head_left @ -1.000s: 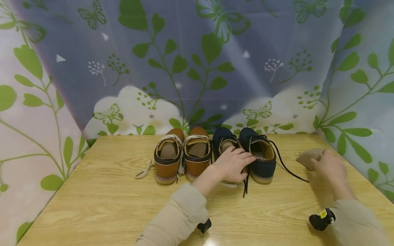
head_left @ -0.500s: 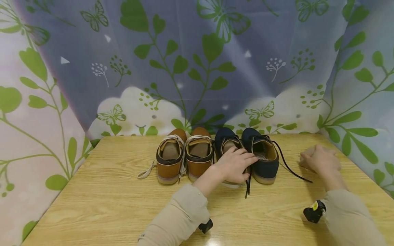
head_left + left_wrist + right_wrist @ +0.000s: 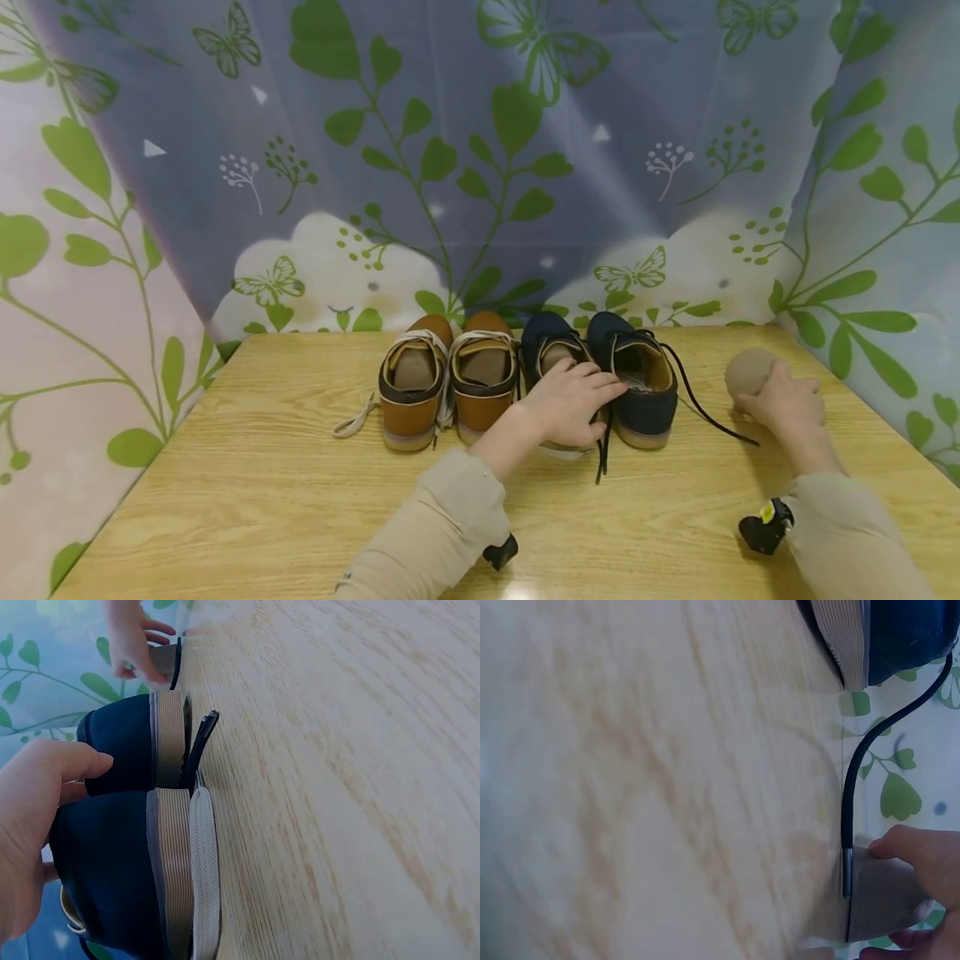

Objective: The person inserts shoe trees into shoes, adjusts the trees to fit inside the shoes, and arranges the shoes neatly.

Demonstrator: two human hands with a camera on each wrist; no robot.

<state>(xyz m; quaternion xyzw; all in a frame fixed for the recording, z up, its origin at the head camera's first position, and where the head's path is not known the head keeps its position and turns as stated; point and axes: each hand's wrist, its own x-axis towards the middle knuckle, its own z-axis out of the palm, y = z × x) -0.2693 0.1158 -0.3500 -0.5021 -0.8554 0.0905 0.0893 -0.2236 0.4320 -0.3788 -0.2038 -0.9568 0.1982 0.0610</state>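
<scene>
My left hand (image 3: 566, 408) lies across the left navy shoe (image 3: 546, 329), reaching to the right navy shoe (image 3: 643, 417). Its thumb is against that right shoe's heel and a finger is over the collar, as the left wrist view also shows. To the right, my right hand (image 3: 787, 404) pinches a flat beige insole (image 3: 750, 373) with a rounded end, just right of the loose black lace. In the right wrist view, the thumb is on the edge of the insole (image 3: 885, 896); part of the palm is out of frame.
Two brown shoes (image 3: 407, 421) with white laces stand left of the navy pair, toes toward the patterned backdrop. A black lace (image 3: 705, 408) trails over the wooden tabletop (image 3: 262, 483). White lace ends lie beside and below the shoes.
My right hand has turned the insole, so its rounded face now shows where a pointed corner did, and has shifted slightly left. My left hand has stayed at the navy shoes.
</scene>
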